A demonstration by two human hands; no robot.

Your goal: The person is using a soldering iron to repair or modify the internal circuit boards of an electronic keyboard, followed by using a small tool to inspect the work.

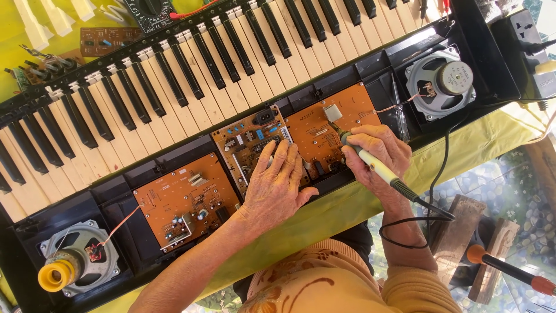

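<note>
An opened electronic keyboard [174, 75] lies across a yellow cloth, its keys above and orange circuit boards below. My left hand [278, 185] rests flat on the middle circuit board [246, 142], fingers spread over its parts. My right hand [379, 153] grips a yellow-handled soldering iron [370, 162], its tip touching the right circuit board [324, 130] near a small grey component. The iron's black cord [417, 223] loops down past my forearm.
A third orange board [185, 200] sits lower left. A speaker [440, 81] sits in the case at each end, the left speaker [78, 264] with a yellow spool on it. A power strip [536, 52] at right, loose parts top left, a screwdriver [509, 269] lower right.
</note>
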